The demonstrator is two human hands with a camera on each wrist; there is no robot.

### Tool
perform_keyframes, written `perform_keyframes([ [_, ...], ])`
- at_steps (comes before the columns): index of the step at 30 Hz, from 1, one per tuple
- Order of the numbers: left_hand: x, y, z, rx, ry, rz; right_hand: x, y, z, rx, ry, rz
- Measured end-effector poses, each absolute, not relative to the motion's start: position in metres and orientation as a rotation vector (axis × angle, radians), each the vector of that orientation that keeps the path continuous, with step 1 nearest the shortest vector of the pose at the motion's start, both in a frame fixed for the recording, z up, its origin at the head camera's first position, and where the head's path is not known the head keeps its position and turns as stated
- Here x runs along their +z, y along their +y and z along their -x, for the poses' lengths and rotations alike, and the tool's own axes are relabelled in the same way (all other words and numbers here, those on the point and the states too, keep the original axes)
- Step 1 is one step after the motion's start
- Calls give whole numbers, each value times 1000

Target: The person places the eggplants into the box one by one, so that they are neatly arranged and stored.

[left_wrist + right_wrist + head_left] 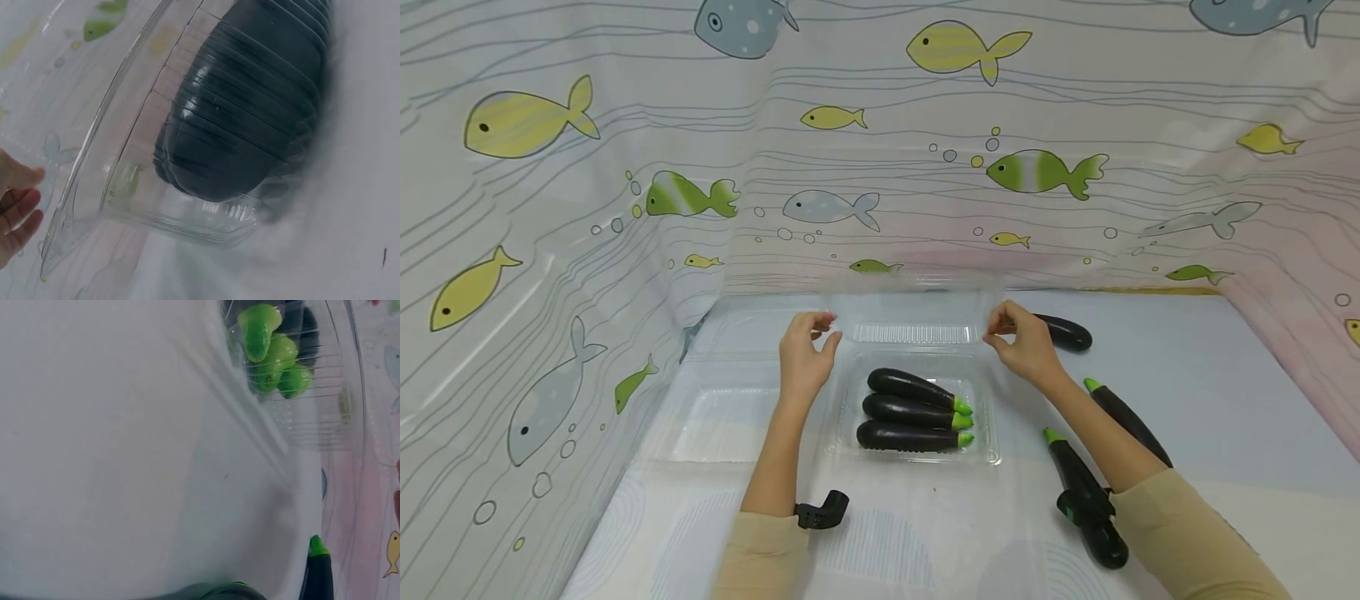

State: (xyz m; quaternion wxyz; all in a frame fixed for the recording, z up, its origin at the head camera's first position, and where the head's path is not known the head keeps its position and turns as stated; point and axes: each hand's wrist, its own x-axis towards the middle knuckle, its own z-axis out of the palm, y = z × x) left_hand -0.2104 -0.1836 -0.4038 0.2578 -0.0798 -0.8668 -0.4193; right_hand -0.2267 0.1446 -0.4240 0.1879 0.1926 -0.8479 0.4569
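Note:
A clear plastic clamshell box (992, 457) stands on the table with its lid (913, 334) raised at the back. Inside it, three dark eggplants (913, 411) with green stem ends lie side by side, stems to the right. My left hand (808, 354) is at the lid's left edge, thumb and curled fingers pinching it. At the opposite edge my right hand (1021, 343) pinches the lid between thumb and fingertips. Through the box wall, the left wrist view shows the eggplants' rounded ends (225, 119); the right wrist view shows their green stem ends (269, 362).
Another clear plastic container (722, 425) lies to the left. Loose eggplants lie on the right: one behind my right hand (1067, 333), one beside the forearm (1127, 421), and one under the wrist camera (1071, 462). A fish-patterned sheet (925, 225) hangs behind the table.

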Motion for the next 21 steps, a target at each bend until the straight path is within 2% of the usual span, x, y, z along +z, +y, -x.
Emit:
perform_keyframes([
  [12,-404,-178,217,-1168,-2375,149,-419,149,218,1141,-2323,-577],
  [21,-406,-178,214,-1180,-2384,165,-404,151,204,1226,-2223,-587],
])
